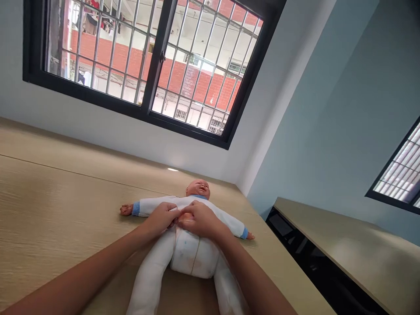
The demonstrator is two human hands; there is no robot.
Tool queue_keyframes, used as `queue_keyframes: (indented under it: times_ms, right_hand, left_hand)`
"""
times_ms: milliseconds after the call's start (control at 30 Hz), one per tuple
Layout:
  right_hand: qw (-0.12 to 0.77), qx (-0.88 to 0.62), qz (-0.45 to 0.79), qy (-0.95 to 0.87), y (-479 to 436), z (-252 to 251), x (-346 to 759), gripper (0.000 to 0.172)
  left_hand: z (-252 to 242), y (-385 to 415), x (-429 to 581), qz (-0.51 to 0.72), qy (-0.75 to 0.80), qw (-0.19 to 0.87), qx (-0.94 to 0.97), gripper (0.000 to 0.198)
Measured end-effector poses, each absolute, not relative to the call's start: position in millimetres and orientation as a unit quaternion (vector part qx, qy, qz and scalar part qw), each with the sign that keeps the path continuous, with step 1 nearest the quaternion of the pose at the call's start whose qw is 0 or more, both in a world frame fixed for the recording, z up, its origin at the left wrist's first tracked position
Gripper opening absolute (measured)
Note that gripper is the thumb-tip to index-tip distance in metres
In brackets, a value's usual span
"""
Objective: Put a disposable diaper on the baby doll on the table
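Observation:
A baby doll point(199, 189) lies on its back on a wooden table, arms spread and legs toward me. It wears a white top point(226, 217) with blue cuffs and a blue collar. The white cloth lower body point(193, 256) and legs show below the top. My left hand point(164, 215) pinches the front edge of the top over the doll's belly. Close beside it, my right hand point(201, 219) is closed on the other front edge, thumb and fingers together. A small orange-pink patch shows between the hands. My fingertips are partly hidden.
The pale wooden table point(65, 210) reaches back to the wall under a barred window point(147, 65). On the right stands another wooden-topped table point(354, 245) with a dark open shelf. A second window point(402, 170) is at the far right.

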State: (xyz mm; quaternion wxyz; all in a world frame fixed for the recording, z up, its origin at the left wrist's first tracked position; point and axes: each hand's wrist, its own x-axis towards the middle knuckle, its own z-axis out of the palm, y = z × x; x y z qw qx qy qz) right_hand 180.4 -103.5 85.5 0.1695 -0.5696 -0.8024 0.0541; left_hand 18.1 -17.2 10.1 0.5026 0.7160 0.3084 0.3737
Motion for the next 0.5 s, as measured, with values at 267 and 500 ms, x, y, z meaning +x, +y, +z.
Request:
queue_keyframes:
  times_ms: [267, 500]
  right_hand:
    - [0.179, -0.604, 0.041, -0.775, -91.8, 74.3, 172.9, 0.054]
    - [0.265, -0.57, 0.13, -0.767, -88.1, 65.5, 185.7, 0.074]
  left_hand:
    - [17.1, -18.9, 27.6, 0.412, 0.314, 0.403, 0.755, 0.036]
    - [19.1, -21.6, 27.9, 0.356, 0.287, 0.362, 0.812, 0.036]
